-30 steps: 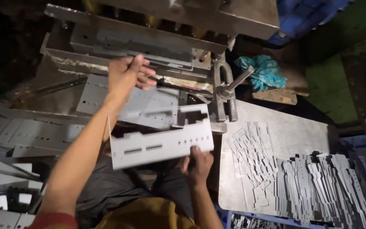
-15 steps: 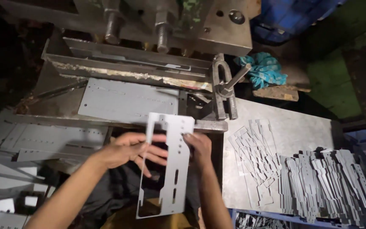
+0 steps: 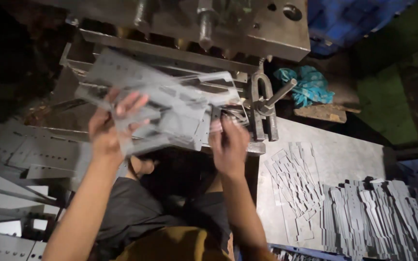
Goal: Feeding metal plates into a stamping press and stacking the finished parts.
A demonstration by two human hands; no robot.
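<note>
While my left hand [image 3: 110,130] and right hand [image 3: 229,145] each pinch an end, the plate [image 3: 163,108] lies crosswise between them, just before the press [image 3: 180,53], blurred.

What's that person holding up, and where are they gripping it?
A punched metal sheet, blurred. The left hand grips its left end, the right hand its lower right edge.

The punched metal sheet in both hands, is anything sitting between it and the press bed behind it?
Nothing visible blocks it. The left hand and right hand hold the blurred metal sheet right over the press bed, and the upright clamp stands to the sheet's right, beside it.
</note>
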